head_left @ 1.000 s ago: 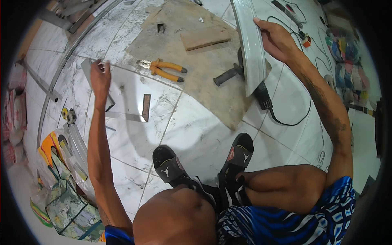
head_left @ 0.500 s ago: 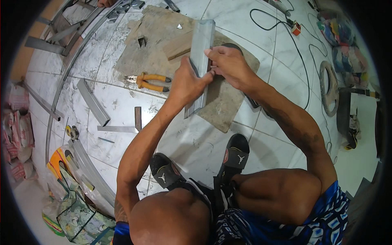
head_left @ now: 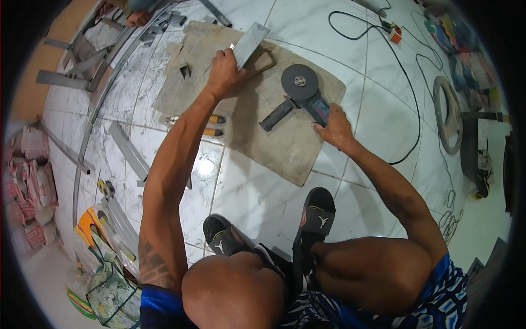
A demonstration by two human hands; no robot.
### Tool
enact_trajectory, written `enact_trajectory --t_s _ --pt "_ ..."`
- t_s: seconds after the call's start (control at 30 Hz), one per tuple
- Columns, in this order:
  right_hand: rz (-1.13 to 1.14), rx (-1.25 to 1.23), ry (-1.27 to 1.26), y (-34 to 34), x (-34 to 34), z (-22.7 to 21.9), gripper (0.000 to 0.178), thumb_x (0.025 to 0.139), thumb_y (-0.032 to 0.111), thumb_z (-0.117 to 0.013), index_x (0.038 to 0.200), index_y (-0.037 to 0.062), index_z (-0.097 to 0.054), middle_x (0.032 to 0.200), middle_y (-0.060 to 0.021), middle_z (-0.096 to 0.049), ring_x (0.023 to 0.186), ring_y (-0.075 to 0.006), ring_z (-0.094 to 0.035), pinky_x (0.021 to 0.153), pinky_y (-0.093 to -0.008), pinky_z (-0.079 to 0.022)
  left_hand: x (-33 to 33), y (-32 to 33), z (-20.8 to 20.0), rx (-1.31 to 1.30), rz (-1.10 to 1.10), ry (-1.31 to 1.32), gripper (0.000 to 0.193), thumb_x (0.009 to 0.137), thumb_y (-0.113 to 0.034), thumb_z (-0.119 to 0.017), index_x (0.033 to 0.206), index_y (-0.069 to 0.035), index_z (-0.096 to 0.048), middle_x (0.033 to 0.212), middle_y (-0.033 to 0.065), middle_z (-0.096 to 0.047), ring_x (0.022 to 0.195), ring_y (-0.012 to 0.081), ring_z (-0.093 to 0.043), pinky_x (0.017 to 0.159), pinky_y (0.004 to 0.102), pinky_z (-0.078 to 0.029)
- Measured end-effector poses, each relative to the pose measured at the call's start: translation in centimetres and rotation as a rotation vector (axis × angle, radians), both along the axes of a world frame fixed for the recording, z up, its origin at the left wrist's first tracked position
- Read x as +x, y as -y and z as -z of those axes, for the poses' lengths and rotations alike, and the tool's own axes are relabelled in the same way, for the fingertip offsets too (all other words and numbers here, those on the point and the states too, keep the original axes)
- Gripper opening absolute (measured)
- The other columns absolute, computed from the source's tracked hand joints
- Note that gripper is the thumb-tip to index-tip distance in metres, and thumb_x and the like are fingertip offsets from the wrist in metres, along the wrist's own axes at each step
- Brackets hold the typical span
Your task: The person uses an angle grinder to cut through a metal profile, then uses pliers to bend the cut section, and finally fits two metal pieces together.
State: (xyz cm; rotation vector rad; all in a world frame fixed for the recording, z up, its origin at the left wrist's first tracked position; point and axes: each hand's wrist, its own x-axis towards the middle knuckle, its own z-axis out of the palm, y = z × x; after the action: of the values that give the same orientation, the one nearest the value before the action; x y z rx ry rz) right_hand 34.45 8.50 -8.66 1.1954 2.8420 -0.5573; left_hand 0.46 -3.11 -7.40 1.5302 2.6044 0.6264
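Observation:
My left hand (head_left: 226,75) is closed around a length of grey metal profile (head_left: 253,43), which slants across a wooden block (head_left: 263,61) on the brown mat (head_left: 274,156). To the right, my right hand (head_left: 336,130) grips the body of a dark angle grinder (head_left: 316,107). Its round disc (head_left: 299,82) faces up, and a side handle (head_left: 276,114) points toward the lower left. Orange-handled pliers (head_left: 215,131) lie beneath my left forearm, partly hidden by it.
Metal pieces (head_left: 129,149) lie on the tiles at left, near a long curved metal strip (head_left: 93,118). Another person's hand (head_left: 137,18) shows at top left beside a metal frame (head_left: 82,79). A black cable (head_left: 402,71) runs across the right side. Bags (head_left: 112,293) stand at lower left.
My right hand has let go of the metal profile and now holds the angle grinder. My left hand has moved forward and left with the profile, now more slanted.

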Motion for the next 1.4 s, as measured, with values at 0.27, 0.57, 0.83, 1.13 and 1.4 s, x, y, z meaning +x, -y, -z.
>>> enact_trajectory --t_s 0.27,0.57,0.83,1.13,1.4 --pt "0.141 -0.249 0.089 -1.2 -1.3 -2.6 0.06 0.068 0.033 -0.078 0.11 -0.0037 -0.055 0.102 -0.0238 -0.065 0.096 -0.0363 -0.067 0.082 -0.0454 -0.053 -1.5 -1.6 2.3 -0.118 0.141 0.116 0.071 0.078 -0.031 -0.075 0.122 0.012 -0.041 0.108 0.0309 -0.059 0.099 0.047 -0.061 0.086 0.049 -0.051" --pt "0.367 -0.407 -0.032 -6.3 0.8 -5.6 0.052 0.069 0.035 -0.075 0.102 -0.0024 -0.061 0.087 -0.0166 -0.068 0.08 -0.0265 -0.069 0.076 -0.0373 -0.053 1.2 -2.7 -0.3 -0.305 0.07 -0.021 0.073 0.072 -0.042 -0.081 0.113 0.007 -0.045 0.101 0.0279 -0.065 0.097 0.0418 -0.065 0.082 0.0487 -0.054" --pt "0.358 -0.496 -0.218 -9.1 0.6 -4.6 0.045 0.074 0.03 -0.077 0.102 -0.0021 -0.064 0.085 -0.0091 -0.066 0.073 -0.0173 -0.063 0.069 -0.0316 -0.051 3.5 -3.0 -0.6 -0.386 -0.091 0.069 0.079 0.072 -0.052 -0.079 0.114 0.008 -0.049 0.103 0.0276 -0.067 0.096 0.0407 -0.067 0.083 0.0448 -0.055" --pt "0.274 -0.555 -0.308 -10.5 -2.9 -6.7 0.049 0.073 0.036 -0.077 0.099 -0.0034 -0.064 0.083 -0.0121 -0.067 0.072 -0.0206 -0.064 0.068 -0.0341 -0.052 1.4 -4.5 -2.1 -0.55 -0.001 0.089 0.09 0.068 -0.063 -0.077 0.116 0.01 -0.057 0.109 0.027 -0.068 0.102 0.0389 -0.068 0.087 0.0435 -0.054" --pt "0.239 -0.678 -0.407 -10.4 -3.6 -9.7 0.044 0.074 0.033 -0.077 0.098 -0.0018 -0.064 0.081 -0.0084 -0.065 0.071 -0.017 -0.061 0.066 -0.0325 -0.05 -0.5 -1.0 -4.2 -0.497 -0.053 0.191 0.09 0.072 -0.066 -0.074 0.116 0.011 -0.058 0.107 0.0323 -0.066 0.103 0.0419 -0.066 0.089 0.0436 -0.052"
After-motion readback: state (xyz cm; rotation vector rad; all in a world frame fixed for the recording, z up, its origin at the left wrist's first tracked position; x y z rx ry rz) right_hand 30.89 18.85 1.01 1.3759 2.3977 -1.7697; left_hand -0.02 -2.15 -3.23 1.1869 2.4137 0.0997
